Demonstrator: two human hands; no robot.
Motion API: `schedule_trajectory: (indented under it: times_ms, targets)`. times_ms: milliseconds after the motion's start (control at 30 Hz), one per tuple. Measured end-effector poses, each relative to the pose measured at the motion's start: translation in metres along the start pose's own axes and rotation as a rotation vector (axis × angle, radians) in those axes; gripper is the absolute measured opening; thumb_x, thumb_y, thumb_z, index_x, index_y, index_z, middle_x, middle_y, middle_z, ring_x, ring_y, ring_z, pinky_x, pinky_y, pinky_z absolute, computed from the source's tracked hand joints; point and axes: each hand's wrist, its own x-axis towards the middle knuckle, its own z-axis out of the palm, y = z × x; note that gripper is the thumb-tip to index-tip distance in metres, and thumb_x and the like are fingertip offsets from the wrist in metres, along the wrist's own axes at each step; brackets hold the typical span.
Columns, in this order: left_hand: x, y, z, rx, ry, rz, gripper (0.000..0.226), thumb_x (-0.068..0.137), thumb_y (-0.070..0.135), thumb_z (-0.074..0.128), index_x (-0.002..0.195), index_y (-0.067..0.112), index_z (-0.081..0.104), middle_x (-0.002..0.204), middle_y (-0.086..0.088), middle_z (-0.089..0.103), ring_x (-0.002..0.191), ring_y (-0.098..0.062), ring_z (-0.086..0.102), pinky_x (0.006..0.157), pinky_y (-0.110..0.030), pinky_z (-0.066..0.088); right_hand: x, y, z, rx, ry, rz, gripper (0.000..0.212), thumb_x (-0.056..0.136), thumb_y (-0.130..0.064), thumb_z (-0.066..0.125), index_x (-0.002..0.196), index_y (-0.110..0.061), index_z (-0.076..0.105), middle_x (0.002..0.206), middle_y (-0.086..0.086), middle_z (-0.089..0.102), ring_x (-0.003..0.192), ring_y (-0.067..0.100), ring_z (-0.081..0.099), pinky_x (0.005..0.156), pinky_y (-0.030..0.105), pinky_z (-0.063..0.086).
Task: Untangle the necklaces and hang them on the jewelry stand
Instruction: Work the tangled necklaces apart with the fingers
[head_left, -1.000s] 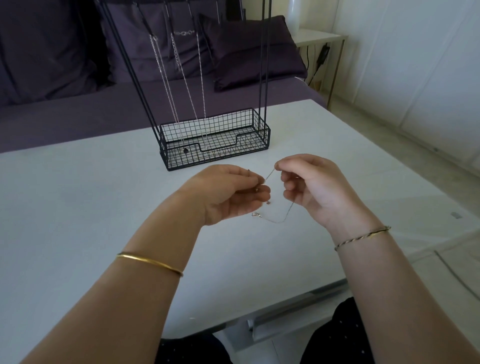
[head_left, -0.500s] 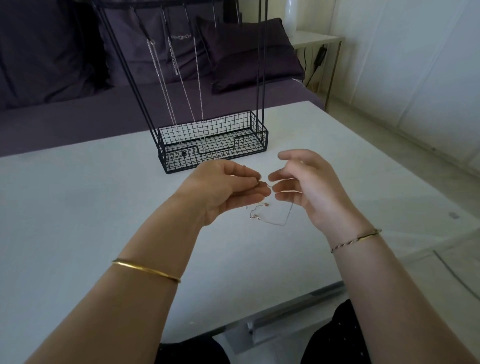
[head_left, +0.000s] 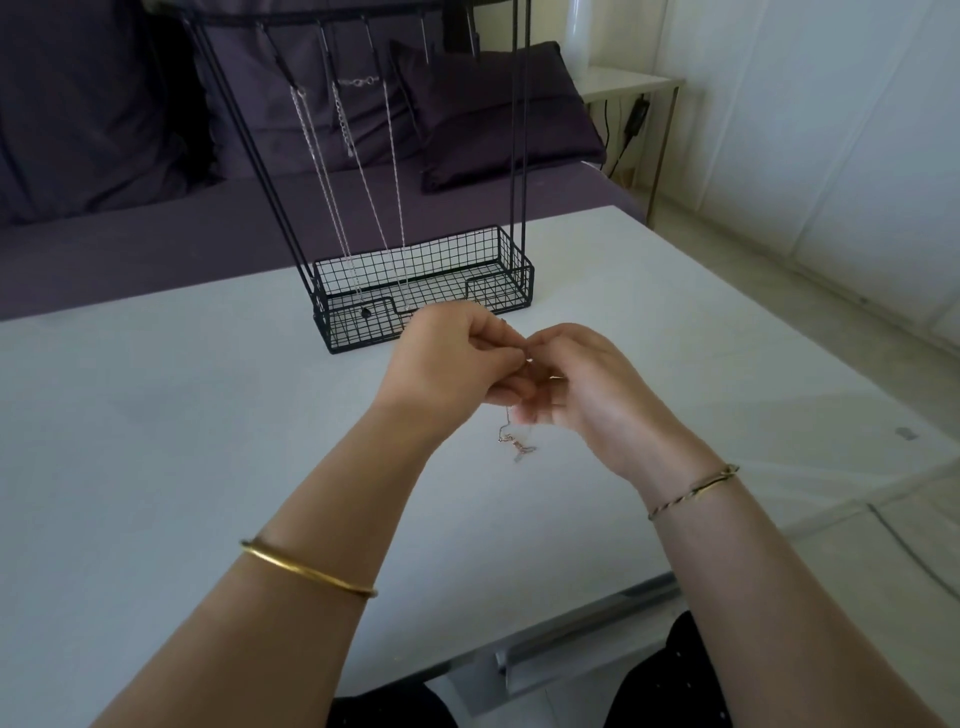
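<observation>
At mid-frame above the white worktop, the left hand and right hand met, both pinching a thin necklace dangling below them, near the jewelry stand.

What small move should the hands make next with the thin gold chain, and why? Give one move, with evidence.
Probably ease the left hand and right hand slightly apart to draw the thin gold chain out straight. They pinch it almost fingertip to fingertip, its pendant end dangles bunched below them, and it is not yet on the jewelry stand behind.
</observation>
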Motion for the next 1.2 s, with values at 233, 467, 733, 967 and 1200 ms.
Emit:
schedule_trajectory:
  times_ms: [233,467,733,967,1200]
  targets:
    - [0.001,-0.003,0.002,0.203,0.076,0.081,0.010,0.083,-0.001,0.063,0.080,0.008,0.064,0.064,-0.005,0.069,0.064,-0.019,0.070,0.066,-0.032,0.059,0.000,-0.001,-0.007,-0.146,-0.016,0.048,0.008,0.088,-0.007,0.055,0.081,-0.007,0.058,0.068,0.005,0.057,0.053,0.014,0.041,0.052,0.024,0.038]
    - [0.002,-0.004,0.000,0.086,0.086,0.008,0.010,0.084,-0.001,0.064,0.077,0.006,0.065,0.064,-0.007,0.070,0.060,-0.014,0.069,0.064,-0.028,0.060,-0.002,0.001,-0.012,-0.276,0.008,-0.140,0.014,0.085,-0.002,0.060,0.074,-0.010,0.061,0.062,-0.001,0.058,0.049,0.009,0.045,0.055,0.025,0.040]
    - [0.002,-0.003,-0.004,-0.222,-0.042,-0.208,0.008,0.089,0.005,0.062,0.086,0.002,0.069,0.071,-0.006,0.068,0.055,-0.006,0.062,0.056,-0.017,0.055,-0.001,0.001,-0.012,-0.206,0.078,-0.243,0.017,0.083,0.000,0.060,0.072,-0.013,0.062,0.065,0.002,0.052,0.051,0.007,0.042,0.053,0.024,0.039]
    - [0.004,-0.002,-0.006,-0.157,-0.019,-0.213,0.008,0.088,0.007,0.065,0.085,0.001,0.069,0.067,-0.004,0.067,0.050,-0.005,0.059,0.052,-0.016,0.052,0.001,0.003,-0.012,-0.407,0.088,-0.432,0.012,0.082,-0.002,0.063,0.073,-0.011,0.062,0.059,-0.010,0.052,0.053,0.005,0.043,0.055,0.020,0.038]
    - [0.004,0.002,-0.006,-0.159,-0.012,-0.281,0.014,0.087,0.008,0.061,0.074,0.006,0.067,0.064,-0.003,0.062,0.050,-0.007,0.052,0.048,-0.017,0.045,0.000,0.003,-0.006,-0.526,0.136,-0.532,0.011,0.084,-0.004,0.063,0.078,-0.012,0.067,0.068,-0.011,0.060,0.060,-0.002,0.052,0.058,0.009,0.038]
